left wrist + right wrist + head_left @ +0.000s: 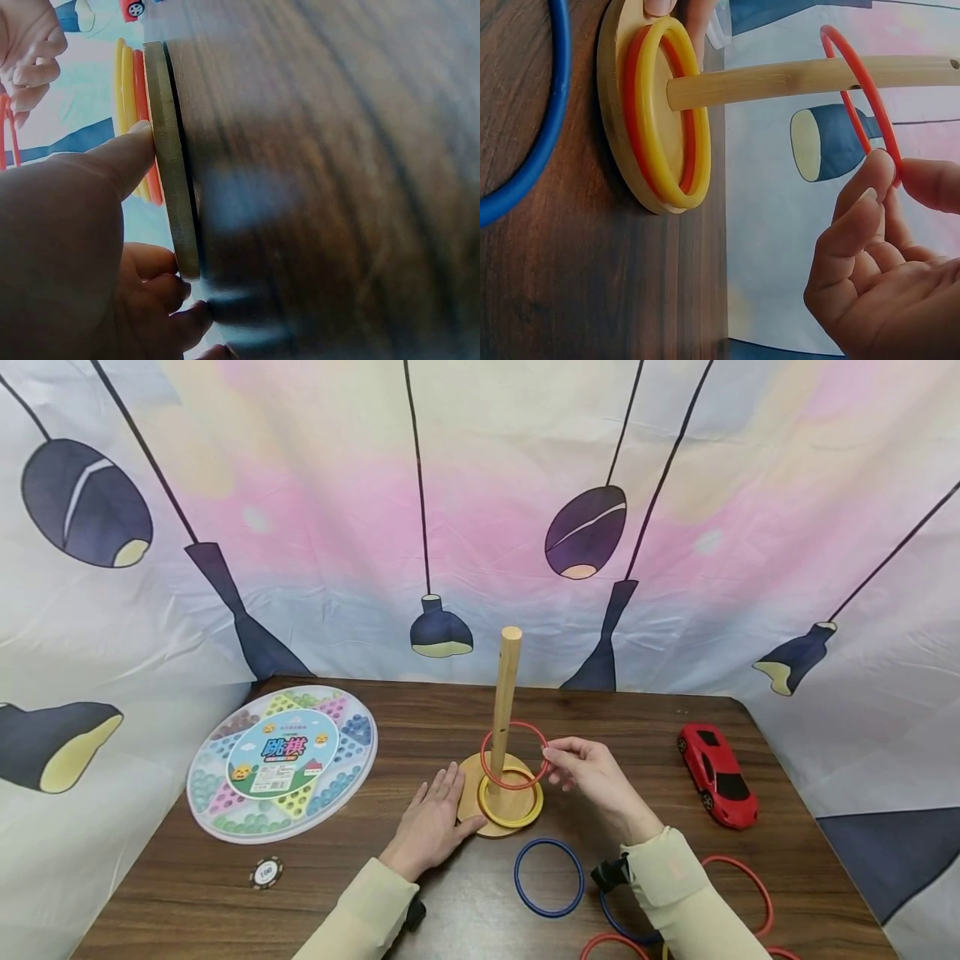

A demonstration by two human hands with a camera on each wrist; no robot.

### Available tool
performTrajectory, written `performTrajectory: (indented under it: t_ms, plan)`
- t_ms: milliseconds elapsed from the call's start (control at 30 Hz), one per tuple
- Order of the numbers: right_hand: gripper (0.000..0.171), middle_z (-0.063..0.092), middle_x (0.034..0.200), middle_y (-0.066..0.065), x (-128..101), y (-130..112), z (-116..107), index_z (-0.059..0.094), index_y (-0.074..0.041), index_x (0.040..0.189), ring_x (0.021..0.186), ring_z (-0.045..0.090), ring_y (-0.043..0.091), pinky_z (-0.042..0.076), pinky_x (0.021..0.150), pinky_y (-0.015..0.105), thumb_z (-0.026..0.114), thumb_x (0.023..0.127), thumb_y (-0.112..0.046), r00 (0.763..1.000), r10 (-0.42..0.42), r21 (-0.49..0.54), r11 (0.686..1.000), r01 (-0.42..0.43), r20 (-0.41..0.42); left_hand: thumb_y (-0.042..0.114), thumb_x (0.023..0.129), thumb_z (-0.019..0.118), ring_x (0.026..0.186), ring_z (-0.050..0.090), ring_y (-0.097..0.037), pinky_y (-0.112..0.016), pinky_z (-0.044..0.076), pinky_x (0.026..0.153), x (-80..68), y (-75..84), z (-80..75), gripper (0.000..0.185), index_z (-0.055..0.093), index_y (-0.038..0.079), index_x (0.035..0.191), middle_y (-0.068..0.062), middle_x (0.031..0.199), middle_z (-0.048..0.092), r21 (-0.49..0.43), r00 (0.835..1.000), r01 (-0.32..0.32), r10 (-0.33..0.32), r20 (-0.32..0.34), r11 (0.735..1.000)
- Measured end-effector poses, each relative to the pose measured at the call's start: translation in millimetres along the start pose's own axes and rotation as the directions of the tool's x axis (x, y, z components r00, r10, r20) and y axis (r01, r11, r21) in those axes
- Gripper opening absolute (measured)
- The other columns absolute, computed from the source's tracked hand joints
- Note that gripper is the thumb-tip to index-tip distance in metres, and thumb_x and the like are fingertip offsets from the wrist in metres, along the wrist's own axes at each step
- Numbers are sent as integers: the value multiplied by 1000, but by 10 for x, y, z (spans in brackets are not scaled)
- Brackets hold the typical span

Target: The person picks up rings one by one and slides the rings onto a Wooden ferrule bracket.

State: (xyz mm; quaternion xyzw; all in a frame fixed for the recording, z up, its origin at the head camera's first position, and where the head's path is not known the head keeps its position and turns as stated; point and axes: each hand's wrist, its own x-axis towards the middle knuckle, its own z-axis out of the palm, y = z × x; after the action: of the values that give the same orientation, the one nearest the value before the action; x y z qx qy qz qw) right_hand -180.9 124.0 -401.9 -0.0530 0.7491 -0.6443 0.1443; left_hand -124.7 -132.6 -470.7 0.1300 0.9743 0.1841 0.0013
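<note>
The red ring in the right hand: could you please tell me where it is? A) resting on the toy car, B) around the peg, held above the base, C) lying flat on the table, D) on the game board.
B: the right hand pinches the red ring by its rim, with the peg passing through it, well above the yellow ring on the base.
</note>
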Motion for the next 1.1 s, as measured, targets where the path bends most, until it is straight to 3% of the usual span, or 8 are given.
performTrajectory:
  t_ms: [433, 700, 1100]
  plan:
    - [23, 66, 87, 20, 30, 100, 6, 66, 1, 110, 66, 61, 16, 48, 59, 26, 61, 96, -17, 1000, 13, -47, 999, -13, 1, 55, 94, 54, 144, 24, -34, -54, 23, 113, 19, 2, -4, 84, 32, -3, 150, -19, 157, 25, -7, 1000, 15, -15, 12, 1000]
    - [33, 64, 79, 5, 46, 154, 2, 61, 9, 115, 65, 60, 14, 48, 57, 26, 63, 95, -17, 1000, 20, -31, 999, -19, 15, 54, 94, 55, 143, 25, -35, -54, 24, 113, 18, 3, -4, 83, 32, -4, 149, -19, 156, 25, -3, 1000, 14, -14, 12, 1000]
    - [31, 64, 77, 5, 90, 252, 20, 60, 12, 114, 64, 60, 16, 46, 54, 24, 61, 95, -13, 999, 11, -53, 999, -9, 36, 55, 94, 55, 144, 25, -35, -54, 23, 113, 8, -1, -4, 84, 33, -3, 149, -19, 157, 25, -6, 1000, 14, -14, 16, 1000]
